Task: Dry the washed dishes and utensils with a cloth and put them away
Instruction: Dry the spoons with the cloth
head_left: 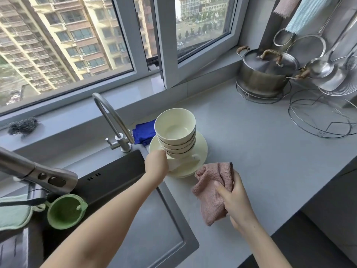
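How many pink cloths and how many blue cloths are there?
Pink: 2, the held pink cloth and the hanging pink cloth
Blue: 2, the dark blue cloth and the hanging pale blue cloth
Total: 4

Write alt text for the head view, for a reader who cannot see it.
A person's left hand reaches the base of a stack of cream ceramic bowls on cream round plates, fingers hidden, while the right hand grips a crumpled pink waffle-weave cloth. The dishes stand on a grey countertop beside a black sink.
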{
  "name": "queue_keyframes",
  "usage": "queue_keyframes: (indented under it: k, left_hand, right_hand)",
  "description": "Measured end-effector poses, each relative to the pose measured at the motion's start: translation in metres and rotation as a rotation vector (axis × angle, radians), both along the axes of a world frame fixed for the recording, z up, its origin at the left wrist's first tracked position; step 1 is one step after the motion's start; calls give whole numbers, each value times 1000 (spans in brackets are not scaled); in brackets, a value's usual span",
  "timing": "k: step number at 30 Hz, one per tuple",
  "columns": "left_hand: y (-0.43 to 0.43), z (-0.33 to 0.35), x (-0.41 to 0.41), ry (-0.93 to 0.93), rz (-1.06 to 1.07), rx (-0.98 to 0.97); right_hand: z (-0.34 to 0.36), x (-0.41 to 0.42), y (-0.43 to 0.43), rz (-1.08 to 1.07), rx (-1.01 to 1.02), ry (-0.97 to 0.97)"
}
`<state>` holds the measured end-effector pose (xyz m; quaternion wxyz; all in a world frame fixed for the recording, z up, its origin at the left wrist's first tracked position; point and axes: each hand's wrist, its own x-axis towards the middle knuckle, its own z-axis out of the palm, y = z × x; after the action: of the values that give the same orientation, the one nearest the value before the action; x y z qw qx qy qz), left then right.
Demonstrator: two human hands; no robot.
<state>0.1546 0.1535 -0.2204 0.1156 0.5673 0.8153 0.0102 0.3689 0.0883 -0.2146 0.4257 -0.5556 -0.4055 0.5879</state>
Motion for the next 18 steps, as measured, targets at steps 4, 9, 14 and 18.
queue_keyframes:
  k: [4,9,14,18]
  left_hand:
    - [-3,3,2,90,-55,-21]
    - [-6,9,-10,-5,-11,-165]
    - [-26,23,-26,-3,-10,-166]
    - [-47,32,-38,-133,17,-200]
  right_hand:
    - [-1,-1,5,7,-10,-5]
    - [3,-6,11,37,-2,-18]
    - [13,-13,9,61,71,-177]
    - [34,-24,-4,173,255,-487]
